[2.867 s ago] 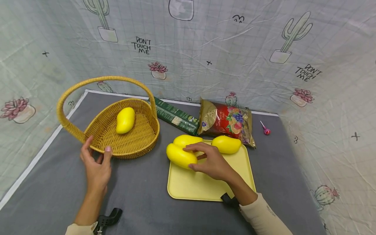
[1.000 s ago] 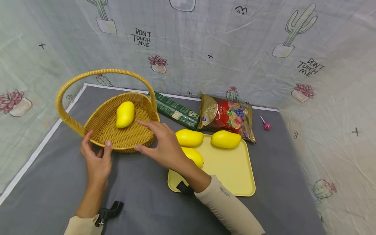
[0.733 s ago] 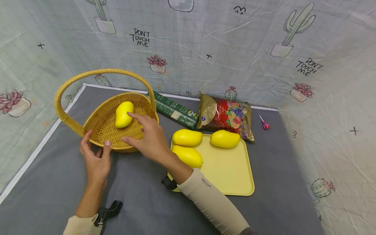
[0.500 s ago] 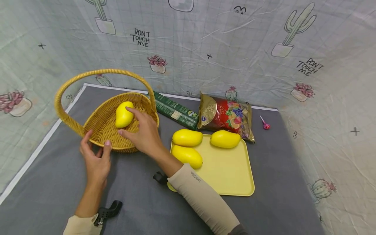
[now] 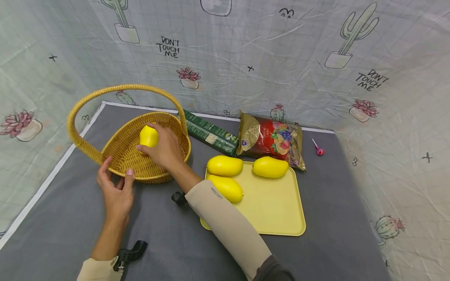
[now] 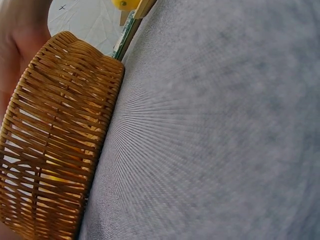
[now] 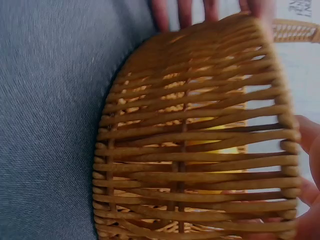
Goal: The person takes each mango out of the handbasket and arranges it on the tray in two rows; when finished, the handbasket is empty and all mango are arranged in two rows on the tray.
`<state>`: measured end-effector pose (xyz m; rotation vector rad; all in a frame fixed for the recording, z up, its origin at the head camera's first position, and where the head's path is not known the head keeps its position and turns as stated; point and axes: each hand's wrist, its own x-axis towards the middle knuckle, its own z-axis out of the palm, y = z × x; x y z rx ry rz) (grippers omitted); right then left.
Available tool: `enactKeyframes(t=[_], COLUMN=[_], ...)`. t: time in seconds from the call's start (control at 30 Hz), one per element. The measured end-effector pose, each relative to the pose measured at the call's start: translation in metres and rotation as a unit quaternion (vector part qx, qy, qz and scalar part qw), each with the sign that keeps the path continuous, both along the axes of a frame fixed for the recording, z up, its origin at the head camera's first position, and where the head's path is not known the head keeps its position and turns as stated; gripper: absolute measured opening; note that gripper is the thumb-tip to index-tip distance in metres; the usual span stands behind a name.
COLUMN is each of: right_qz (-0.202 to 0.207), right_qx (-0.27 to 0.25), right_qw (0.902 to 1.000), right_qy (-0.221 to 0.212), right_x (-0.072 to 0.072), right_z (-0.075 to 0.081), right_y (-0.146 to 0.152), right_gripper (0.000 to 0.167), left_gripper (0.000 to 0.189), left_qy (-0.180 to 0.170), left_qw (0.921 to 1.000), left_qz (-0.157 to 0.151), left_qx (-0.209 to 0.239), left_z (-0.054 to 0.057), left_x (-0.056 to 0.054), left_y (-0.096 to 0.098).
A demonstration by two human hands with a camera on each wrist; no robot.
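A golden wicker basket (image 5: 140, 168) with a tall arched handle stands on the left. Inside it lies a yellow mango (image 5: 149, 136), partly covered by my right hand (image 5: 163, 146), whose thumb and index finger close around its sides. My left hand (image 5: 116, 195) holds the basket's near rim, thumb and index fingertips on the edge. Through the weave in the right wrist view, yellow of the mango (image 7: 215, 142) shows, with right-hand fingers (image 7: 310, 145) beyond the rim. The basket wall (image 6: 60, 130) fills the left of the left wrist view.
A pale yellow tray (image 5: 270, 207) right of the basket bears several more mangoes (image 5: 225, 166). Behind it lie a green packet (image 5: 211, 134) and a gold-and-red candy bag (image 5: 272, 140). A lollipop (image 5: 318, 149) is at the far right. A patterned cloth wall (image 5: 225, 58) rises behind.
My right hand has left a mango on the tray, moved left into the basket and closed around the mango there. My left hand has stayed at the basket's rim.
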<state>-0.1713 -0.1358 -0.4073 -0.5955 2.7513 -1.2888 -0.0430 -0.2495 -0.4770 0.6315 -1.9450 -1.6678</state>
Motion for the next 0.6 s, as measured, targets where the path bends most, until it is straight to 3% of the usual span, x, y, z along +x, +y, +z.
enactKeyframes(t=[0.37, 0.6], right_qz=[-0.002, 0.006], right_qx=[0.086, 0.105], right_qw=[0.9963, 0.9943], right_qy=[0.006, 0.014], right_x=[-0.015, -0.019], right_z=[-0.010, -0.014], right_y=[-0.021, -0.024], right_gripper=[0.074, 0.067], left_gripper=[0.069, 0.070], left_qy=[0.010, 0.007], left_qw=[1.0000, 0.9999], left_qz=[0.002, 0.000], left_qx=[0.001, 0.010], left_z=[0.001, 0.001], left_x=[0.002, 0.002], left_y=[-0.002, -0.001])
